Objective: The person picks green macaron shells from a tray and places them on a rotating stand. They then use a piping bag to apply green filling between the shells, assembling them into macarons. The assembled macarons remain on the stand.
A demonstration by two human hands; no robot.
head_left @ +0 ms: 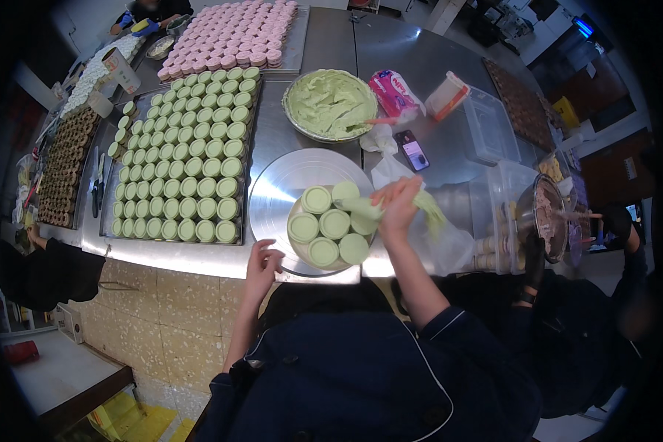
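Note:
My right hand [398, 205] is wrapped round a piping bag [431, 215] filled with green cream. Its narrow end points left, over several round green-topped cakes [334, 224] grouped on a silver turntable [280, 188]. Some of these show a raised ring of cream round the rim, while others look flat on top. Where the tip meets the cakes is partly hidden by the bag. By the turntable's near left edge, my left hand [264, 264] holds nothing; its fingers are loosely bent and apart.
Left lies a big tray of green rounds [180, 162], with knives [96, 184] beside it. Behind stand a bowl of green cream [328, 105] and a pink tray [228, 33]. A phone [411, 150] and clear tubs [493, 125] sit right. A gloved co-worker holds a bowl [549, 214].

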